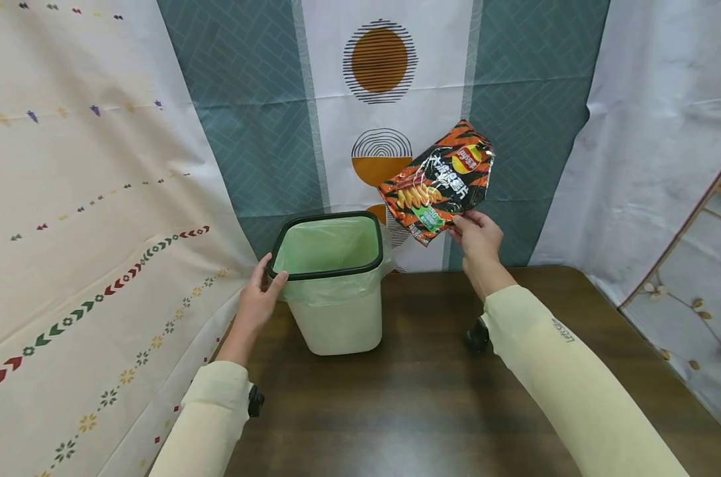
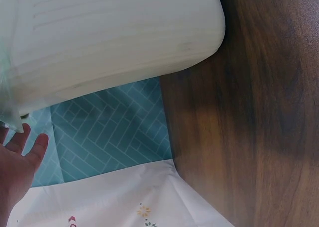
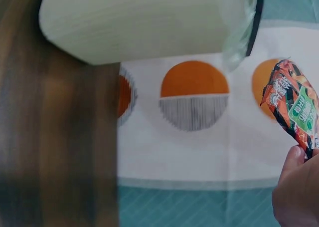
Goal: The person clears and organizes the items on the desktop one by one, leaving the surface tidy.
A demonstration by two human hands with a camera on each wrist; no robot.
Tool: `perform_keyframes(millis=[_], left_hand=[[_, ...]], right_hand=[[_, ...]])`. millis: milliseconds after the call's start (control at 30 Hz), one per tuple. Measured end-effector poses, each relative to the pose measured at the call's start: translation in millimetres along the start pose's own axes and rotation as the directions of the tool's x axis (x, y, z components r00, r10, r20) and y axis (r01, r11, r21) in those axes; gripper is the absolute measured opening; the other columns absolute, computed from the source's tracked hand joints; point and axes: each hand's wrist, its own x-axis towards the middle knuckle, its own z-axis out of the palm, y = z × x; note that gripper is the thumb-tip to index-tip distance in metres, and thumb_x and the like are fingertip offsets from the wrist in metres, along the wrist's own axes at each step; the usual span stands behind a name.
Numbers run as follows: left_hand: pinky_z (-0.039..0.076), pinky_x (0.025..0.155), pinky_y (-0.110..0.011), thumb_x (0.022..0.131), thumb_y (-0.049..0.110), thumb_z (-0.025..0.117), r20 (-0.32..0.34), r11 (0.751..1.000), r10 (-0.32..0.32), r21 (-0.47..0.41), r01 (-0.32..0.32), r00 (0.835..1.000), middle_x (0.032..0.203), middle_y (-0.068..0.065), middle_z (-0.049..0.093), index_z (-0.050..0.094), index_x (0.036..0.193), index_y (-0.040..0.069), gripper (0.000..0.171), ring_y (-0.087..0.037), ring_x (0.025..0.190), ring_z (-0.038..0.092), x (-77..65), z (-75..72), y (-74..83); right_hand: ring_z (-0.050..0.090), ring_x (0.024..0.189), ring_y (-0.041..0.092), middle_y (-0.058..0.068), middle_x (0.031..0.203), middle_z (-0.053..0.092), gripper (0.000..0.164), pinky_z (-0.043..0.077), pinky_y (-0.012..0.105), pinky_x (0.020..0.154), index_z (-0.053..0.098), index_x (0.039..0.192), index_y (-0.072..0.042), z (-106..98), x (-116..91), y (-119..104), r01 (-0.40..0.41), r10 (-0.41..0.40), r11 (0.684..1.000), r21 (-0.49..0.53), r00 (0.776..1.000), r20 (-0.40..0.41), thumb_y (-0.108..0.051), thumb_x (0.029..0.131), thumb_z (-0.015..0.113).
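A pale green trash can (image 1: pixel 336 324) with a black rim (image 1: pixel 330 272) and a translucent green liner (image 1: pixel 348 238) stands upright on the table. At its near left corner is my left hand (image 1: pixel 259 298), thumb and fingers spread beside the rim. In the left wrist view, the fingertips of that hand (image 2: pixel 17 167) are right at the liner's hanging edge. My right hand (image 1: pixel 480 242) pinches an orange and black chip bag (image 1: pixel 443 182) by its lower edge. The bag, flat and tilted, is held up to the right of the can, above rim height.
The dark brown wooden table (image 1: pixel 420 397) extends in front and to the right. A patterned cloth (image 1: pixel 247 132) hangs behind it, a cream cloth (image 1: pixel 98 232) along the left side and a white floral cloth (image 1: pixel 652 165) along the right.
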Motion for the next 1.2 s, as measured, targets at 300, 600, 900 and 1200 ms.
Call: perform_keyframes(millis=[300, 600, 900, 1200], left_hand=[[0.023, 0.116, -0.048, 0.100, 0.053, 0.051, 0.007, 1.000, -0.015, 0.005, 0.015, 1.000, 0.163, -0.014, 0.016, 0.019, 0.160, 0.022, 0.076, -0.029, 0.148, 0.019, 1.3, -1.1, -2.4], [0.025, 0.116, -0.048, 0.100, 0.051, 0.052, 0.004, 1.000, -0.006, 0.002, 0.006, 1.000, 0.162, -0.016, 0.018, 0.020, 0.160, 0.018, 0.075, -0.029, 0.148, 0.021, 0.3, -0.8, -0.5], [0.024, 0.116, -0.047, 0.100, 0.051, 0.051, 0.005, 1.000, -0.002, 0.012, 0.002, 1.000, 0.163, -0.014, 0.018, 0.020, 0.160, 0.020, 0.075, -0.028, 0.148, 0.020, -0.8, -0.7, 0.3], [0.025, 0.116, -0.048, 0.100, 0.052, 0.051, 0.002, 1.000, -0.002, 0.013, 0.002, 1.000, 0.162, -0.014, 0.019, 0.021, 0.160, 0.019, 0.074, -0.028, 0.148, 0.021, -1.8, -1.0, -0.1]], right_hand=[[0.066, 0.083, 0.014, 0.007, 0.105, 0.064, 0.032, 0.056, 0.027, 0.082, 0.063, 0.124, 0.000, 41.0, -18.5, -13.9, 0.047, -0.047, 0.999, 0.001, 0.994, 0.099, -0.005, 0.093, 0.068], [0.065, 0.091, 0.017, 0.009, 0.106, 0.064, 0.028, 0.053, 0.034, 0.092, 0.064, 0.122, 0.000, 70.4, -36.0, -10.8, 0.066, -0.063, 0.998, -0.006, 0.981, 0.186, -0.006, 0.095, 0.067], [0.065, 0.082, 0.016, 0.009, 0.103, 0.065, 0.028, 0.055, 0.035, 0.087, 0.065, 0.121, 0.003, 96.1, -50.1, -0.3, 0.052, -0.049, 0.999, -0.007, 0.976, 0.212, -0.002, 0.093, 0.068], [0.064, 0.083, 0.016, 0.012, 0.109, 0.065, 0.029, 0.054, 0.037, 0.090, 0.066, 0.122, 0.003, 107.5, -61.2, 14.2, 0.047, -0.019, 0.995, -0.089, 0.957, 0.289, -0.005, 0.094, 0.068]])
